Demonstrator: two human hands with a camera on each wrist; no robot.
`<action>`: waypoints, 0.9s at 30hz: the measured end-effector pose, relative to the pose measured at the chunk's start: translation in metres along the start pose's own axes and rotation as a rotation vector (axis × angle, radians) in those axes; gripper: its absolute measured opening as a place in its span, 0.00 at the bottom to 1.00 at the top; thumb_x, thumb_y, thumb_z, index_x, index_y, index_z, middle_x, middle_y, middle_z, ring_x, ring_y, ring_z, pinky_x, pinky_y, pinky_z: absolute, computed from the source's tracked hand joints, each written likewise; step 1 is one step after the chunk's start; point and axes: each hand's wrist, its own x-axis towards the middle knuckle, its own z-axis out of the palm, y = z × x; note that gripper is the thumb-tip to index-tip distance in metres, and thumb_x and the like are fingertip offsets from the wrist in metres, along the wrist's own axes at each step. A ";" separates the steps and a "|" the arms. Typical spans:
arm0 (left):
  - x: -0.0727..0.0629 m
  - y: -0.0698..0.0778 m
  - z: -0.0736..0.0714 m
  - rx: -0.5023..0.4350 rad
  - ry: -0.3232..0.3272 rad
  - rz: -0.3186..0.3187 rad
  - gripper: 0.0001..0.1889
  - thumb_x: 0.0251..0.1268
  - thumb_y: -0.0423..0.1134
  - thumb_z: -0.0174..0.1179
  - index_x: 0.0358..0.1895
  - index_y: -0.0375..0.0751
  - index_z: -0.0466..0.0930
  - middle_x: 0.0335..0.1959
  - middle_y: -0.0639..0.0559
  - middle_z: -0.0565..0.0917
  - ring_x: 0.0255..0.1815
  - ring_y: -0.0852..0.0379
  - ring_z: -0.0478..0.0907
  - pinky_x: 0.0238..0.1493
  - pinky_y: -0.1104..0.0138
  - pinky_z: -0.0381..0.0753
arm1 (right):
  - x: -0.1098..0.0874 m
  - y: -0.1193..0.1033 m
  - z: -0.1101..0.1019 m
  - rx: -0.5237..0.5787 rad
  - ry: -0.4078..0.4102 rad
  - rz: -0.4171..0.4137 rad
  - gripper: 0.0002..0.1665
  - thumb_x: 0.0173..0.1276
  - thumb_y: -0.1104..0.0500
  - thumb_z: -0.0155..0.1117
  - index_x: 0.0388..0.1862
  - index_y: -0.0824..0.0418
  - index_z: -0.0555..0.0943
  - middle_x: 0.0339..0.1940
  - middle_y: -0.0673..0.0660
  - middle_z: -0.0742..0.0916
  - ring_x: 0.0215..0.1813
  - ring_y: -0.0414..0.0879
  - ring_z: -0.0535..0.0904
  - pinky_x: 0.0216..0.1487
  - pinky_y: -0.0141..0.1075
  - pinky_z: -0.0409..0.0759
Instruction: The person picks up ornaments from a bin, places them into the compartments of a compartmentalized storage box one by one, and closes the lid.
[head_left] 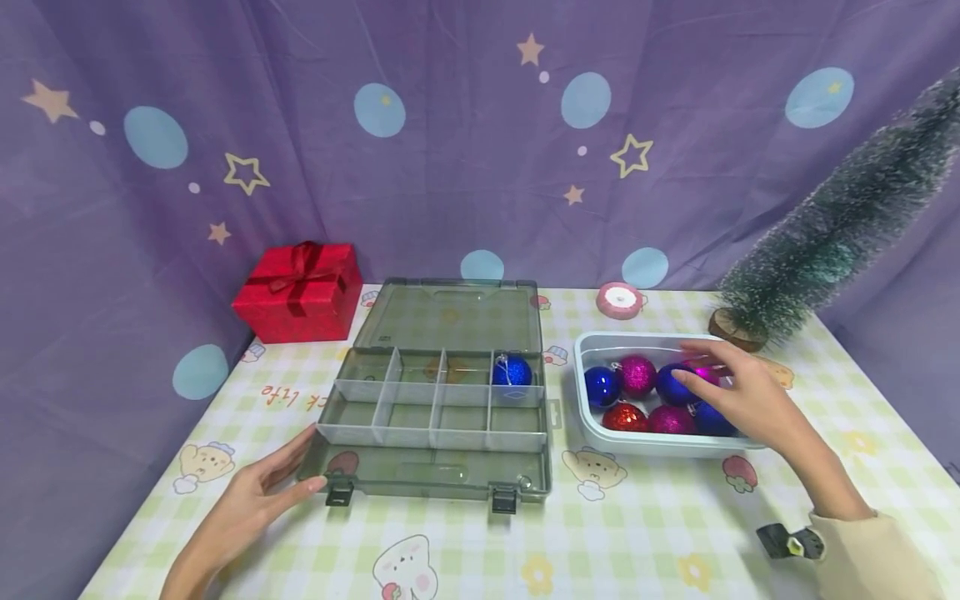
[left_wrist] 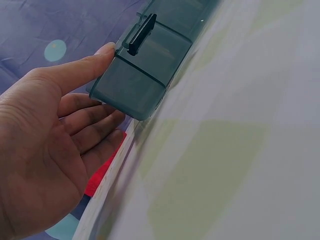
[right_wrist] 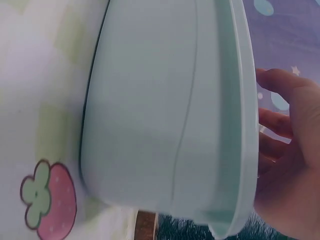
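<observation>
From where I stand, the case (head_left: 408, 457) lies on the bench (head_left: 300, 558), left of the tub (head_left: 660, 447). It is clear smoky grey-green plastic, with its flat lid (head_left: 450, 317) laid back, two small dark latches (head_left: 504, 501) along the front, and paler, frosty dividers (head_left: 432, 408) marking two rows of four compartments before one long front trough. A blue ball (head_left: 512, 372), grainy with glitter and tied with a pale loop, sits in the back row's right-hand compartment.

The left hand (head_left: 258, 496) is loosely spread at the case's front left corner, thumb against the front edge and relaxed fingers beside the side wall; it touches rather than clasps. The right hand (head_left: 742, 392) reaches over the tub, fingers slightly bent and well parted from the thumb; I see nothing gripped, and can't tell whether it touches the balls (head_left: 602, 387) below. Those are round and glossy or glittery, in blue, magenta and red.

The tub is smooth, opaque, pale blue plastic with rounded corners and a thick rim. Behind it stands a bristly, frosted tree (head_left: 832, 229) on a wooden base.
</observation>
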 end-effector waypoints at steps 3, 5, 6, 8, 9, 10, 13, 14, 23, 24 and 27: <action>0.000 0.000 0.000 -0.001 -0.001 -0.004 0.38 0.73 0.43 0.67 0.80 0.38 0.62 0.76 0.37 0.66 0.74 0.38 0.62 0.60 0.86 0.65 | -0.002 0.005 -0.004 -0.001 -0.012 0.013 0.27 0.73 0.57 0.72 0.66 0.66 0.79 0.58 0.67 0.85 0.52 0.63 0.83 0.48 0.18 0.75; 0.000 0.000 0.000 0.000 -0.001 -0.001 0.38 0.73 0.43 0.67 0.80 0.38 0.61 0.76 0.37 0.66 0.74 0.38 0.62 0.60 0.86 0.65 | -0.004 0.007 -0.005 -0.011 -0.018 0.013 0.27 0.73 0.57 0.72 0.66 0.66 0.80 0.58 0.66 0.85 0.51 0.63 0.84 0.47 0.19 0.75; 0.000 0.000 0.000 0.000 -0.001 -0.001 0.38 0.73 0.43 0.67 0.80 0.38 0.61 0.76 0.37 0.66 0.74 0.38 0.62 0.60 0.86 0.65 | -0.004 0.008 -0.005 -0.013 -0.022 0.010 0.27 0.72 0.57 0.72 0.66 0.66 0.80 0.57 0.66 0.85 0.50 0.63 0.84 0.46 0.20 0.77; 0.000 0.000 0.000 -0.003 0.000 0.000 0.38 0.73 0.43 0.67 0.80 0.39 0.62 0.76 0.37 0.66 0.74 0.39 0.62 0.60 0.86 0.65 | -0.006 0.011 -0.004 -0.023 -0.031 0.001 0.27 0.71 0.57 0.73 0.65 0.66 0.80 0.56 0.66 0.86 0.49 0.62 0.85 0.45 0.24 0.80; 0.000 0.000 0.000 -0.004 0.000 0.000 0.38 0.73 0.43 0.67 0.80 0.39 0.62 0.76 0.37 0.66 0.74 0.40 0.62 0.60 0.86 0.65 | -0.006 0.012 -0.003 -0.030 -0.035 -0.004 0.26 0.71 0.58 0.73 0.64 0.66 0.80 0.56 0.66 0.86 0.48 0.61 0.85 0.44 0.27 0.82; 0.000 0.000 0.000 -0.004 0.001 0.001 0.38 0.73 0.43 0.67 0.80 0.39 0.62 0.76 0.37 0.66 0.74 0.41 0.62 0.60 0.86 0.65 | -0.007 0.013 -0.003 -0.040 -0.037 -0.009 0.26 0.70 0.58 0.74 0.64 0.66 0.81 0.55 0.65 0.86 0.48 0.60 0.85 0.43 0.31 0.83; 0.000 0.000 0.000 -0.009 0.002 0.002 0.37 0.73 0.43 0.67 0.80 0.39 0.62 0.76 0.37 0.66 0.74 0.48 0.63 0.60 0.86 0.66 | -0.007 0.015 0.000 -0.080 -0.035 -0.028 0.27 0.68 0.57 0.76 0.63 0.65 0.82 0.54 0.65 0.87 0.46 0.60 0.86 0.42 0.44 0.86; 0.000 0.000 0.000 -0.012 0.003 0.003 0.37 0.73 0.43 0.67 0.80 0.38 0.62 0.76 0.37 0.66 0.74 0.52 0.63 0.60 0.86 0.66 | -0.008 0.016 0.001 -0.091 -0.034 -0.030 0.27 0.68 0.57 0.77 0.63 0.65 0.82 0.54 0.66 0.87 0.46 0.60 0.86 0.42 0.48 0.85; -0.001 -0.001 0.001 -0.029 0.000 0.015 0.37 0.74 0.42 0.67 0.81 0.39 0.61 0.77 0.38 0.65 0.75 0.49 0.63 0.61 0.86 0.65 | -0.006 0.014 0.006 -0.124 -0.053 0.005 0.30 0.67 0.52 0.77 0.63 0.64 0.81 0.58 0.68 0.84 0.54 0.69 0.82 0.50 0.68 0.78; -0.001 -0.001 0.001 -0.030 -0.001 0.015 0.38 0.74 0.42 0.67 0.81 0.39 0.61 0.77 0.38 0.65 0.75 0.44 0.62 0.61 0.86 0.65 | -0.005 0.014 0.007 -0.126 -0.054 0.003 0.30 0.66 0.52 0.78 0.63 0.64 0.81 0.58 0.68 0.84 0.55 0.69 0.82 0.50 0.68 0.77; -0.001 0.000 0.000 -0.036 -0.004 0.010 0.38 0.74 0.42 0.67 0.81 0.38 0.61 0.77 0.37 0.64 0.75 0.37 0.61 0.61 0.86 0.65 | -0.004 0.014 0.008 -0.136 -0.061 0.007 0.31 0.65 0.53 0.78 0.62 0.64 0.81 0.58 0.68 0.84 0.57 0.71 0.80 0.51 0.69 0.77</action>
